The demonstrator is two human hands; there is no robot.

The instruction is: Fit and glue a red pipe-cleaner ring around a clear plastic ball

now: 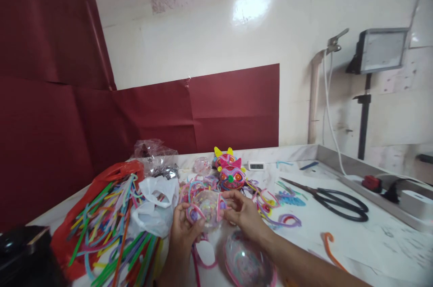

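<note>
A clear plastic ball (207, 203) is between my two hands above the tabletop. My left hand (182, 228) grips its left side, where a curved pink-edged piece with a purple patch (195, 214) sits under my fingers. On the ball's right side, my right hand (245, 215) pinches a matching pink-edged piece (220, 207). Whether these pieces are fixed to the ball I cannot tell. Below my right wrist lies a clear plastic shell with a pink rim (248, 260). Two colourful animal-head figures (232, 174) with yellow and pink ears stand just behind the ball.
Many coloured pipe cleaners (108, 219) spill from a red bag (67, 237) at left, beside a white plastic bag (155, 206). Large black-handled scissors (341, 203) lie at right. A small digital display (256, 166), another clear ball (202, 166) and an orange pipe cleaner (329, 251) are also on the table.
</note>
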